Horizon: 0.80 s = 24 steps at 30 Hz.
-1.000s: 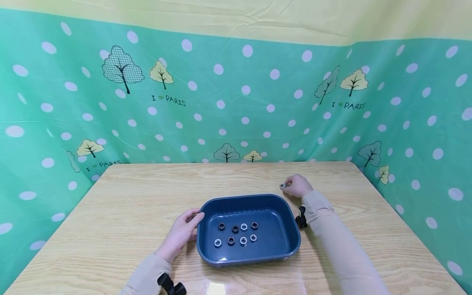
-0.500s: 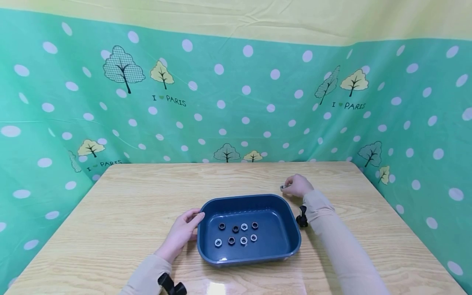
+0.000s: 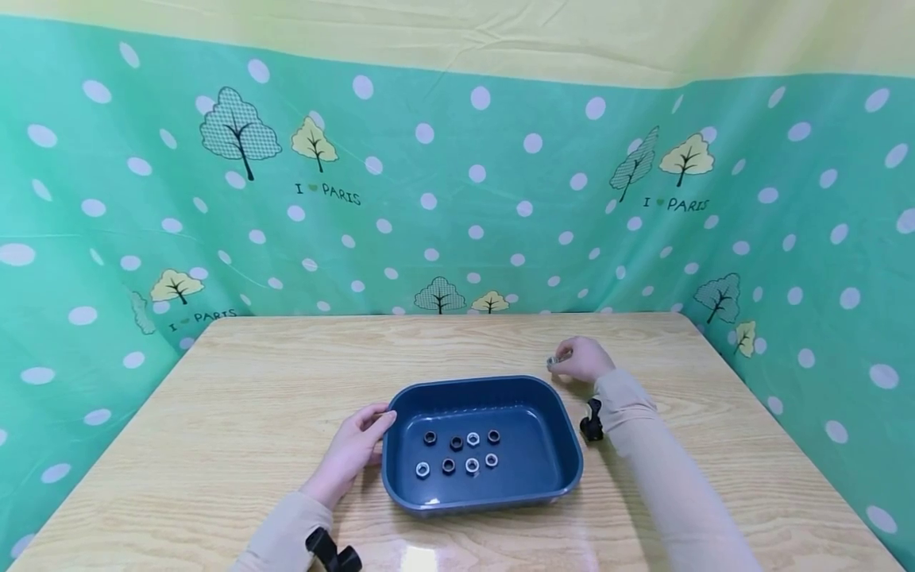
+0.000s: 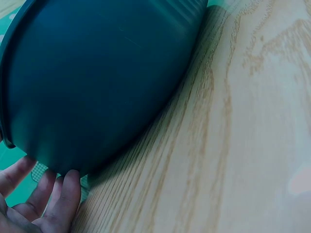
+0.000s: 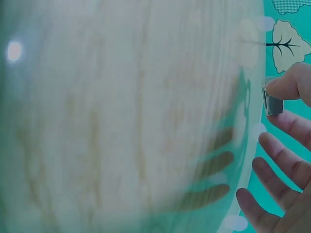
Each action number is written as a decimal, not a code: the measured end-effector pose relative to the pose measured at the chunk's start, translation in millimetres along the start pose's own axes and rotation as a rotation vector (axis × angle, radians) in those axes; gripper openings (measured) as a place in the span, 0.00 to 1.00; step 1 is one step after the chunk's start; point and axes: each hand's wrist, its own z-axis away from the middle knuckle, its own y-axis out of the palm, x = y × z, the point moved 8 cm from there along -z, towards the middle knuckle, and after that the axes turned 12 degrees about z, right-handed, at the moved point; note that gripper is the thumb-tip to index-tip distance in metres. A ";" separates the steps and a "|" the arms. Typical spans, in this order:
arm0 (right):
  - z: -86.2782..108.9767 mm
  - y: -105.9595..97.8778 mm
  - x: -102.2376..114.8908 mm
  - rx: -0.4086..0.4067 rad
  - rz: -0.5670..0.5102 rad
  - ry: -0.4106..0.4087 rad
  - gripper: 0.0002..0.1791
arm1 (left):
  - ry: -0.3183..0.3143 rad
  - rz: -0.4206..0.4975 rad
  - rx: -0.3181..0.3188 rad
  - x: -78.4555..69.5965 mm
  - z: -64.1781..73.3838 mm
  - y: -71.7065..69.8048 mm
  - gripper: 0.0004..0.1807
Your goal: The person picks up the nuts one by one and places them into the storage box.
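My left hand (image 3: 350, 454) holds the left side of a dark blue plastic tray (image 3: 482, 503), thumb at the rim. In the left wrist view several fingertips (image 4: 72, 178) rest against the tray's outer wall. Beyond the tray's back right corner, my right hand (image 3: 584, 361) pinches a silver hex nut (image 5: 274, 103) between thumb and index finger; the other fingers are spread. Inside the tray lie two loose rows of nuts, some dark, like this nut (image 3: 449, 465), and some silver, like this other nut (image 3: 472, 466).
The tray stands on a light wood-grain table (image 3: 272, 397). A green dotted curtain (image 3: 457, 183) with printed trees hangs behind the table and along both sides. Black camera mounts (image 3: 333, 551) are strapped at both wrists.
My right hand has shifted slightly to the right with the nut, which has turned in the fingers. The left hand, the tray and the nuts inside it stay as they were.
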 end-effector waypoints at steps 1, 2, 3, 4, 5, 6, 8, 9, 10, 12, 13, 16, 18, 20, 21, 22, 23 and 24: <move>0.1 -0.5 -1.0 -0.003 -0.006 0.003 0.11 | 0.002 -0.003 0.004 -0.4 0.4 0.2 0.24; 0.2 -0.8 -1.9 -0.004 -0.011 0.005 0.11 | 0.002 -0.008 0.007 -0.5 0.6 0.4 0.25; 0.3 -1.4 -2.6 -0.007 -0.014 0.005 0.11 | 0.002 -0.012 0.010 -0.7 1.1 0.5 0.26; 0.3 -1.7 -3.5 -0.009 -0.021 0.006 0.11 | 0.002 -0.013 0.013 -1.0 1.4 0.7 0.26; 0.4 -2.2 -4.2 -0.012 -0.029 0.006 0.11 | 0.003 -0.015 0.016 -1.4 1.6 1.0 0.27; 0.3 -2.6 -4.7 -0.017 -0.030 0.000 0.11 | 0.003 -0.016 0.017 -1.7 2.0 1.2 0.27; 1.2 -4.5 -5.1 -0.027 -0.043 -0.009 0.10 | -0.003 -0.017 0.011 -1.8 2.7 0.9 0.26; 1.7 -5.6 -5.2 -0.034 -0.047 -0.013 0.10 | -0.006 -0.013 0.009 -2.0 3.0 0.8 0.26; 2.4 -6.7 -5.3 -0.041 -0.051 -0.018 0.09 | -0.007 -0.012 0.006 -2.2 3.1 0.8 0.26; 4.2 -9.8 -4.4 -0.057 -0.056 -0.033 0.09 | -0.011 -0.011 -0.002 -2.4 3.4 0.3 0.25; 5.3 -11.6 -4.0 -0.064 -0.064 -0.035 0.09 | -0.010 -0.013 -0.004 -2.5 3.3 0.3 0.25; 8.1 -15.7 -3.4 -0.082 -0.061 -0.043 0.09 | -0.008 -0.018 -0.004 -3.0 3.1 0.5 0.25; 10.1 -18.0 -2.8 -0.088 -0.061 -0.042 0.08 | -0.006 -0.022 0.000 -3.4 3.1 1.0 0.25; 11.9 -20.4 -2.0 -0.090 -0.062 -0.043 0.09 | -0.008 -0.025 0.000 -3.5 3.3 1.2 0.25; 12.5 -21.9 -1.1 -0.093 -0.059 -0.048 0.09 | -0.008 -0.024 0.000 -3.6 3.3 1.4 0.25; 13.1 -23.6 -0.3 -0.096 -0.061 -0.051 0.10 | -0.009 -0.023 0.000 -3.7 3.3 1.4 0.25; 13.6 -25.3 0.7 -0.099 -0.065 -0.055 0.10 | -0.010 -0.022 -0.001 -3.7 3.2 1.5 0.25; 14.1 -27.3 1.8 -0.103 -0.067 -0.058 0.09 | -0.011 -0.020 -0.003 -3.6 3.2 1.4 0.25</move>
